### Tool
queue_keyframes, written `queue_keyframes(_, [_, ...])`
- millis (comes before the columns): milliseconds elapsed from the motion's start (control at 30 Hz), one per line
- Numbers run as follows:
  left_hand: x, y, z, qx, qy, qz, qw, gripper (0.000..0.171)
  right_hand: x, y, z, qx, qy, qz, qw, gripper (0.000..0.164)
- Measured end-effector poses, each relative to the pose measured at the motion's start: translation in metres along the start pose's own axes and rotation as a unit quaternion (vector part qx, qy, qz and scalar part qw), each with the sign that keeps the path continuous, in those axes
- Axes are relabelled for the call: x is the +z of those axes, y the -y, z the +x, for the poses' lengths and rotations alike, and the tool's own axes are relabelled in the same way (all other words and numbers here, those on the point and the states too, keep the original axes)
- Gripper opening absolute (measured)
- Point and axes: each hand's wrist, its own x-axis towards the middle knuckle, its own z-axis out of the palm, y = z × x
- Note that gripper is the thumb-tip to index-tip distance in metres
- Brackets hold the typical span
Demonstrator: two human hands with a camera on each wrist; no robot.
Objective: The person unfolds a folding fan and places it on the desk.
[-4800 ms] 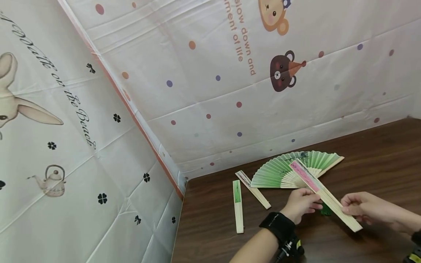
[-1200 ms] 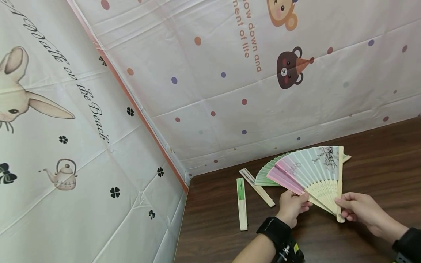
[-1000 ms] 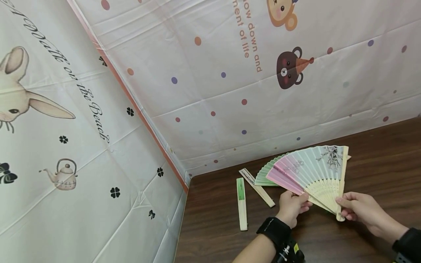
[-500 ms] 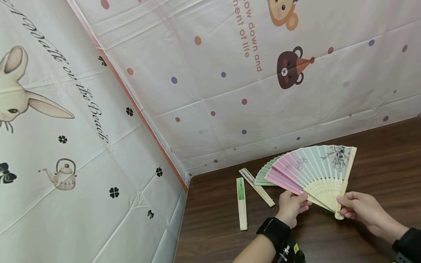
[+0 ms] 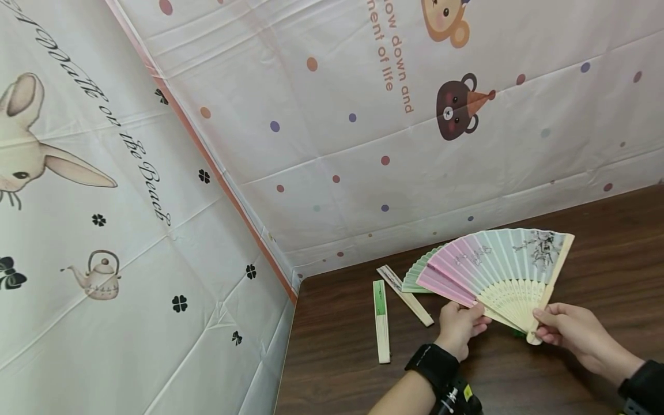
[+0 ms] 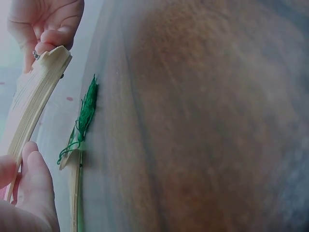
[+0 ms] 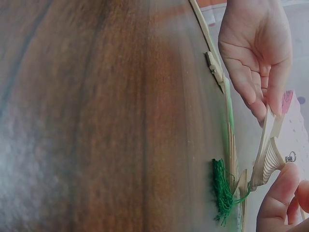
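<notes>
A folding fan (image 5: 510, 259), pink on the left and pale blue-green on the right with a dark blossom print, is spread wide between my hands. My left hand (image 5: 461, 327) pinches its left outer rib between thumb and fingers. Near the pivot, my right hand (image 5: 576, 333) pinches the right outer rib. Behind it lies a spread green fan (image 5: 419, 276), mostly hidden. The green fan's tassel (image 6: 87, 111) shows on the table in the left wrist view. In the right wrist view, a small metal ring (image 7: 290, 157) sits at the held fan's pivot.
Two folded fans lie left of my hands: one with a green end (image 5: 381, 323), the other with a pale printed end (image 5: 410, 300). They rest on a dark wooden table (image 5: 332, 380). A white patterned sheet (image 5: 332, 213) hangs along the table's back and left.
The pink fan was folded in my hands over the green fan; now it is spread open. Over the last second my right hand has swung its right rib further right. My left hand stays nearly still.
</notes>
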Motion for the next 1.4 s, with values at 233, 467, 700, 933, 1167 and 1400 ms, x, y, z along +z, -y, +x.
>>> queue_keyframes(233, [0.0006, 0.0007, -0.0002, -0.002, -0.003, 0.0, 1.0, 0.01, -0.0024, -0.0061, 0.0023, 0.007, 0.0, 0.009, 1.0, 0.025])
queue_keyframes(467, [-0.0001, 0.0008, -0.0003, -0.005, -0.001, -0.001, 1.0, 0.011, -0.0027, -0.0087, 0.0031, 0.009, -0.001, 0.022, 1.0, 0.025])
queue_keyframes(700, [-0.0002, 0.0, -0.0011, -0.006, -0.002, -0.005, 1.0, 0.011, -0.005, -0.0103, 0.0043, 0.01, 0.005, 0.06, 0.998, 0.024])
queue_keyframes(933, [0.0, 0.0009, -0.001, -0.006, 0.0, -0.01, 0.9999, 0.01, -0.0056, -0.0092, 0.0028, 0.015, 0.01, 0.073, 0.997, 0.024])
queue_keyframes(1167, [-0.0006, 0.0011, -0.0016, -0.007, 0.001, -0.018, 0.9998, 0.011, -0.0048, -0.0077, 0.0019, 0.018, 0.005, 0.075, 0.997, 0.025])
queue_keyframes(1400, [-0.001, 0.0007, -0.0032, -0.009, 0.003, -0.023, 0.9997, 0.01, -0.0043, -0.0085, 0.0012, 0.02, 0.004, 0.071, 0.997, 0.026])
